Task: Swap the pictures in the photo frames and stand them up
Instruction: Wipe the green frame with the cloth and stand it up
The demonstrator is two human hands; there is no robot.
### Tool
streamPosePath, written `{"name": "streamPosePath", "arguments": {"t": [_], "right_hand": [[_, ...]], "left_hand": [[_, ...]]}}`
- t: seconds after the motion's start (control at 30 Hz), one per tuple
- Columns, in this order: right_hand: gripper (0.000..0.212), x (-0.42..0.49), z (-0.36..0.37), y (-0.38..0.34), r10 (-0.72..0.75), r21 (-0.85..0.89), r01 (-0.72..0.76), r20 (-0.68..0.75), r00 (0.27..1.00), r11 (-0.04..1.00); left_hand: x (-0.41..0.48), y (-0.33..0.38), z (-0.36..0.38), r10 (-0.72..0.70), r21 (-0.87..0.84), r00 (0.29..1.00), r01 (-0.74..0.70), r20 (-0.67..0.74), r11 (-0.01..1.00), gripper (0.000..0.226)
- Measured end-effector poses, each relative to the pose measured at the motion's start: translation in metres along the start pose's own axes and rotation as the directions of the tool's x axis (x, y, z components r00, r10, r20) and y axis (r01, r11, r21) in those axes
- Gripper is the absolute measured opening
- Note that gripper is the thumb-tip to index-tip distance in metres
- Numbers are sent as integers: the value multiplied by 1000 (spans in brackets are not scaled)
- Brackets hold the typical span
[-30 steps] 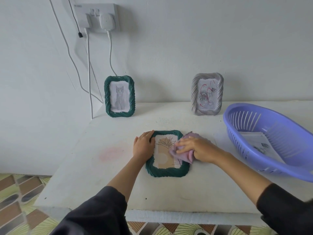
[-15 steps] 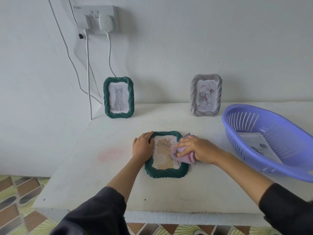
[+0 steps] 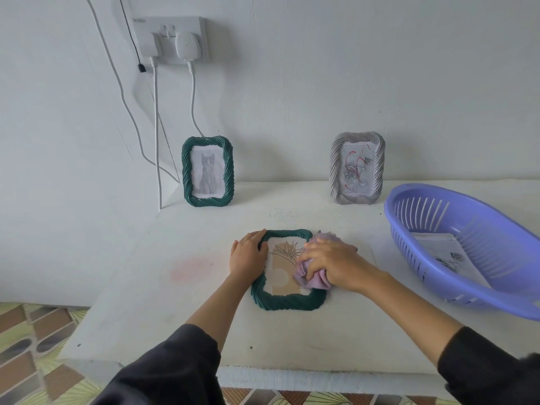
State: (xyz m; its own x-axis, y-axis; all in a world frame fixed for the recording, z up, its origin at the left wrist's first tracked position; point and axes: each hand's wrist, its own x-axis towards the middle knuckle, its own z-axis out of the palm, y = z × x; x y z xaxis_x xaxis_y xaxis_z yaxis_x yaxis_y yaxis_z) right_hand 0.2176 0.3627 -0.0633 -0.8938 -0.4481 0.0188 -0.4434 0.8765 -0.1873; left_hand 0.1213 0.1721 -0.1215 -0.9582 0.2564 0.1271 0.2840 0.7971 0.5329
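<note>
Leftward, my left hand (image 3: 247,256) presses flat, grasping nothing, pinning the green frame (image 3: 287,299) lying face-up mid-surface (image 3: 146,287) so it won't slide, while my right hand (image 3: 333,263), grip clenched around a lilac cloth (image 3: 311,280), wipes its glass.

**White wall, white bench, tiled floor**

A plain white wall (image 3: 321,83) filled the far side, evenly lit. High on its left sat a white socket plate (image 3: 169,39) with two plugs, their white cables (image 3: 156,127) hanging down behind the bench. The white bench (image 3: 175,287) bore a faint pink stain (image 3: 190,267). Near left, patterned floor tiles (image 3: 29,346) showed brown, grey and green.
</note>
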Motion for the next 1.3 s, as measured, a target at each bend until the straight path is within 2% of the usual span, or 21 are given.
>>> {"name": "streamPosePath", "arguments": {"t": [0.07,0.2,0.4,0.53,0.7,0.8,0.9,1.03,1.3], "right_hand": [[42,-7,3,2,-32,25,31,9,999,999],[46,1,-2,11,25,-19,-24,12,1000,1000],[41,17,-1,17,161,-5,-162,-97,982,987],[42,22,0,5,260,58,-255,-100,961,965],[41,2,2,5,88,74,-87,-9,996,993],[50,1,2,14,96,39,-95,-16,995,995],[50,6,5,11,93,10,-93,-54,994,996],[51,6,9,9,51,20,-51,-3,999,999],[47,1,-3,15,-14,-27,14,3,1000,1000]], "left_hand": [[1,0,0,0,0,1000,0,1,1000,43],[0,1,-1,3,3,1000,-3,7,1000,43],[0,1,-3,2,15,1000,-2,31,1000,43],[1,0,-3,-11,8,999,11,44,1000,43],[1,1,-2,-42,-28,998,44,45,999,43],[1,3,-3,-70,-43,996,72,58,996,43],[0,7,-4,-85,-46,994,88,69,995,44],[-2,13,-3,-107,-41,993,110,55,993,44],[-4,13,-2,-103,-29,995,103,17,994,44]]}}
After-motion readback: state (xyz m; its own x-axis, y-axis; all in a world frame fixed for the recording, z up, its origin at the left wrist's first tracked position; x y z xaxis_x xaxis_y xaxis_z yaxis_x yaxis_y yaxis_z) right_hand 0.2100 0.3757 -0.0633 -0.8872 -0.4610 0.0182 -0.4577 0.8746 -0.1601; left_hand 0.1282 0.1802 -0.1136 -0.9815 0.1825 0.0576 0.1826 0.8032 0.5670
